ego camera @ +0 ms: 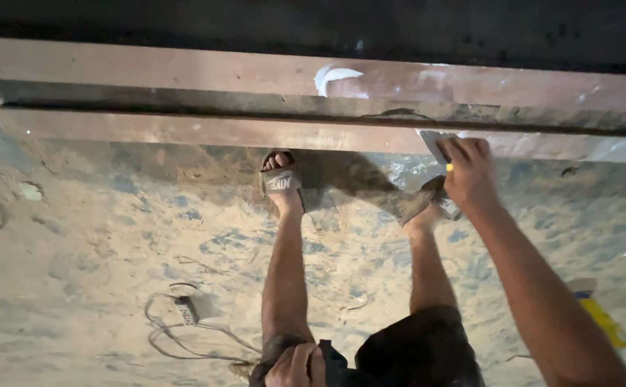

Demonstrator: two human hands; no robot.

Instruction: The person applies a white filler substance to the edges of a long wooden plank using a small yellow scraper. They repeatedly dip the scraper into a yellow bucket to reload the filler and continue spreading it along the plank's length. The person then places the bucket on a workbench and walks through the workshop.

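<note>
Right hand [469,172] gripped flat blade tool [435,143] shut, blade edge against lower wooden beam [184,130]. Left hand [297,364] rested closed on knee, holding nothing visible. Advice: keep blade low-angled, pressure steady, both feet planted.

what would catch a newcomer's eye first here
First, the right hand stretched out to the upper right, pressing a small flat tool with a bit of yellow against the long reddish beam across the top. Next, the two sandalled feet on the sandy floor, the left sandal right at the beam's foot. Lower left lies a power strip with tangled cable; the left hand rests on the knee.
</note>
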